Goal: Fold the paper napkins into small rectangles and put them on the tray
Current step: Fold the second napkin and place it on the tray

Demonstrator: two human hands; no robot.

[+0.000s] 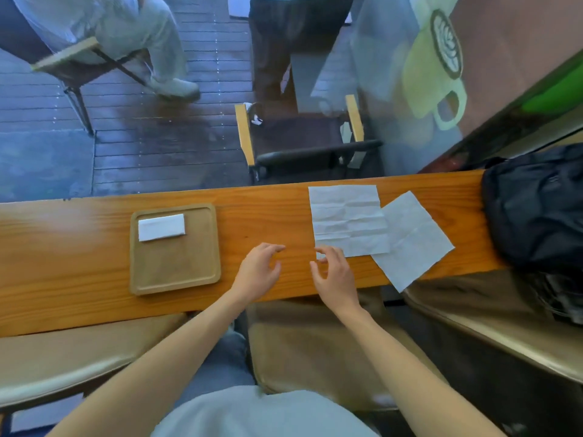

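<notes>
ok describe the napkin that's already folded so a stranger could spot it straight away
Start at the long wooden counter and find the square tan tray on its left part. The folded napkin lies in the tray's far left corner. It is a small thick white rectangle, unlike the two unfolded napkins, one creased and one tilted, lying flat at the right.

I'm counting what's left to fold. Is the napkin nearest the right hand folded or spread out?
Spread out. The napkin lies flat and open on the counter, showing only old crease lines, unlike the folded one on the tray.

Counter [94, 247]: tray [175, 279], 2 napkins [348, 219], bag [536, 206].
</notes>
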